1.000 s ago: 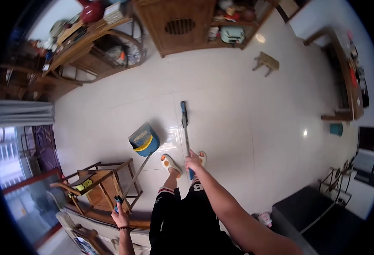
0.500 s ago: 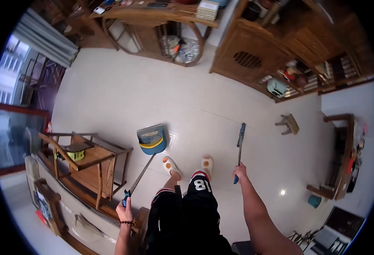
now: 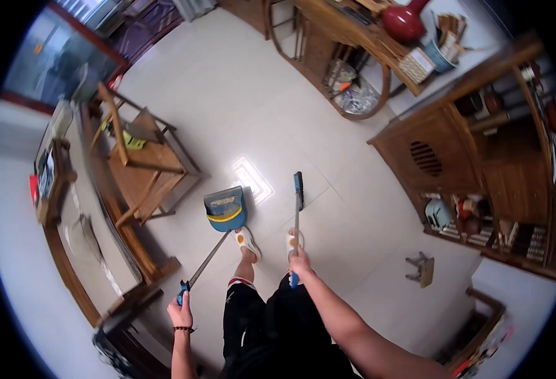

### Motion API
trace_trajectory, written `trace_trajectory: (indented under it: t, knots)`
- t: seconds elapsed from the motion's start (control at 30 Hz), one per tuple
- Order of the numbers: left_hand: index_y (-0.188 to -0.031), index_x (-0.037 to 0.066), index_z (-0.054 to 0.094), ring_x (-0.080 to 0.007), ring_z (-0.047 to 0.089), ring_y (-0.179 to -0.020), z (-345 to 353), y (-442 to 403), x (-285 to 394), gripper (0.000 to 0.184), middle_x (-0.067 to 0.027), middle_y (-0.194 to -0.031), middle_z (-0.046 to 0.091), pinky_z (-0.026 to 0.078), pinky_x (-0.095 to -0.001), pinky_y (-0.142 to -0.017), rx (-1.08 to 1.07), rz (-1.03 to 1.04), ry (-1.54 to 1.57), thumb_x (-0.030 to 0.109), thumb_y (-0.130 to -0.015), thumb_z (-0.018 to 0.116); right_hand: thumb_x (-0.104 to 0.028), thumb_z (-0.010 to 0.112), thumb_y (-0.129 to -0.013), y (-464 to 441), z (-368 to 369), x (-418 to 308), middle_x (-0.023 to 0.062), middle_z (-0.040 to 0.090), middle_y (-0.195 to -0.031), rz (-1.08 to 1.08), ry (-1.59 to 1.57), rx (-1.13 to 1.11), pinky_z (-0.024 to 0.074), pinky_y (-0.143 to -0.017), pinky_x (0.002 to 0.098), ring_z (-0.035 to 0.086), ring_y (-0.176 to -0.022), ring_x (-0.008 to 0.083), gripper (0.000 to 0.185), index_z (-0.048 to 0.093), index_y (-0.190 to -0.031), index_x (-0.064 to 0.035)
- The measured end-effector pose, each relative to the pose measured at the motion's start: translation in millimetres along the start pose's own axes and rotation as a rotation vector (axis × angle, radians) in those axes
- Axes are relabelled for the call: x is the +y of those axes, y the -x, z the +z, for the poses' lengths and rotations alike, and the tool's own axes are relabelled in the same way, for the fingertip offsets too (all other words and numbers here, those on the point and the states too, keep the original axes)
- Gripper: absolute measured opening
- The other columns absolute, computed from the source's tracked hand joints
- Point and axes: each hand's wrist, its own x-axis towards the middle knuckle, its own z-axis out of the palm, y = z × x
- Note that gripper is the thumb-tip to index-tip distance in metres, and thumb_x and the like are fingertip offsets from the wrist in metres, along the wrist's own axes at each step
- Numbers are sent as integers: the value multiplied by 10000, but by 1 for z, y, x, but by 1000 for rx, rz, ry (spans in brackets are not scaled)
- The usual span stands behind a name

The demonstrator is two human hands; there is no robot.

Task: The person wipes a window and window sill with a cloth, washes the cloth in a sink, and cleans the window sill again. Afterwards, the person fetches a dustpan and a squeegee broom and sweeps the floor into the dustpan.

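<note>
My left hand (image 3: 179, 312) is closed around the blue grip of a long-handled dustpan (image 3: 226, 208). Its blue-grey pan with a yellow stripe rests on the floor, left of my feet, with the opening facing away from me. A broom (image 3: 299, 186) with a blue head and dark bristles is in my right hand (image 3: 299, 265), which wraps the lower handle near its blue end. The broom head is at the floor ahead of my right foot, to the right of the dustpan and apart from it. No debris can be made out on the tiles.
A wooden chair (image 3: 148, 161) stands at left beside a long wooden bench (image 3: 95, 252) with a pale cushion. A wooden desk (image 3: 347, 38) is at the back, a cabinet (image 3: 461, 158) at right. A small stool (image 3: 421, 270) sits on the pale tiled floor (image 3: 215, 95).
The view has turned to the right. My right hand has brought the broom leftward, closer to the dustpan and in front of my right foot. My left hand still holds the dustpan.
</note>
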Motion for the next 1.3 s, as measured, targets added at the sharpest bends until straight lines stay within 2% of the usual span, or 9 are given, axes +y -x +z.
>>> trace_trajectory:
  t: [0.07, 0.1, 0.2, 0.27, 0.33, 0.43, 0.73, 0.93, 1.3]
  knots:
    - [-678, -66, 518, -172, 366, -511, -6, 20, 3, 540, -149, -521, 404, 358, -404, -493, 27, -35, -3, 381, -936, 678, -18, 489, -932, 53, -37, -64, 28, 449, -588, 19, -63, -37, 395, -340, 328, 448, -383, 149, 708, 250, -1579, -176]
    - [-681, -69, 523, -179, 366, -503, -6, 28, 0, 541, -154, -517, 409, 361, -407, -493, 34, -42, -27, 383, -933, 680, -26, 493, -938, 16, -68, -26, 15, 427, -568, -17, -21, -48, 394, -343, 337, 435, -379, 147, 750, 184, -1600, -193]
    - [-694, -64, 545, -257, 425, -473, 4, 37, -16, 537, -189, -525, 454, 394, -424, -506, 9, -64, -60, 402, -925, 680, -60, 505, -934, 3, -125, -76, 79, 541, -612, -120, 448, 48, 462, -401, 378, 516, -431, 189, 690, 278, -1578, -162]
    - [-699, -62, 555, -298, 456, -465, 9, 35, -21, 537, -208, -531, 475, 409, -433, -513, -23, -64, -92, 410, -920, 680, -80, 516, -923, -63, -151, -74, 176, 662, -773, -363, 830, 155, 553, -541, 424, 651, -590, 291, 658, 328, -1551, -126]
    - [-714, -50, 570, -416, 530, -511, 13, 26, -22, 544, -255, -568, 525, 445, -468, -545, -95, -76, -154, 446, -907, 683, -77, 519, -905, -80, -143, -117, 252, 687, -946, -349, 1036, 181, 586, -704, 453, 694, -799, 396, 668, 315, -1542, -80]
    - [-710, -34, 563, -466, 573, -581, 26, 17, -35, 552, -271, -595, 548, 467, -488, -576, -111, -37, -274, 471, -895, 688, -67, 523, -893, -133, -131, -121, 298, 666, -1046, -426, 1141, 197, 567, -827, 483, 668, -936, 447, 674, 306, -1531, -38]
    - [-813, 74, 620, -407, 665, -712, 40, 4, -67, 572, -189, -701, 669, 536, -497, -654, -348, 74, -532, 637, -906, 580, -87, 545, -894, -62, -119, 71, 302, 672, -1076, -288, 1332, -106, 573, -754, 457, 693, -856, 428, 715, 274, -1555, -60]
    - [-876, 118, 647, -355, 687, -788, 46, -25, -73, 574, -143, -759, 693, 543, -474, -705, -493, 234, -621, 682, -901, 545, -101, 537, -921, 23, -123, 32, 255, 694, -980, -321, 967, -61, 572, -684, 430, 700, -728, 348, 676, 309, -1557, -124]
    - [-950, 116, 672, -337, 706, -823, 58, -51, -105, 506, -130, -821, 719, 563, -458, -734, -537, 228, -660, 610, -933, 561, -42, 518, -876, -49, -54, 117, 245, 679, -927, -321, 1010, 33, 554, -552, 424, 652, -588, 308, 736, 277, -1568, -112]
